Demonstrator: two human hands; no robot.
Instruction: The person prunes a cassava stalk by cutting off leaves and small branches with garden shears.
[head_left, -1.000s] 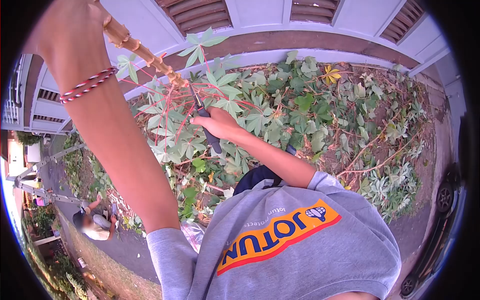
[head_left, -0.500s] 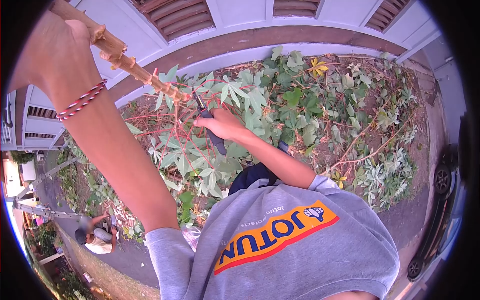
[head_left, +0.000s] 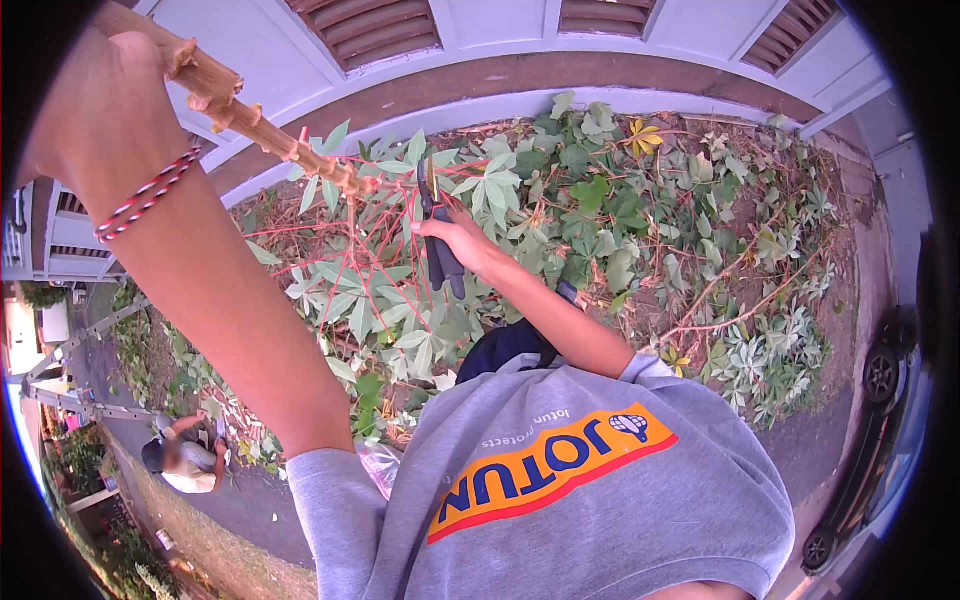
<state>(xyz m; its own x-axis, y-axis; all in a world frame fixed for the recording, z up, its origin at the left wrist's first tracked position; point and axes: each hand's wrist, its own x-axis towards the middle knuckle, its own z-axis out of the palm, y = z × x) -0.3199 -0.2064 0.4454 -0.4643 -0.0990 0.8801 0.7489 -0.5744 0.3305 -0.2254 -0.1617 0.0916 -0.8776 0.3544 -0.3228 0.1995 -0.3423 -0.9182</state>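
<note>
Stem [head_left: 262,127], knobbly and pale brown, runs from the upper left corner down towards the middle of the view. My left hand [head_left: 105,100] is wrapped round its thick cut end, fingers closed on it. The leafy tip with its red leaf stalks [head_left: 385,250] hangs in front of the right hand [head_left: 468,245]. That hand is fisted round the dark handle of a knife [head_left: 437,235], blade pointing up, just beside the stem's lower end.

Risks, as I judge them:
- Blade sits close to the stalks and not far from the left forearm [head_left: 215,270]. A glancing cut off a hard node could carry it that way.
- Stem is held at one end only, so it may twist or spring under pressure.
- A second person [head_left: 185,455] crouches on the ground lower left, among fallen leaves [head_left: 640,220].

Writing: grey shirt [head_left: 600,500] carries "JOTUN" in blue on an orange band. The smaller line beside it seems to read "Jotun protects".
</note>
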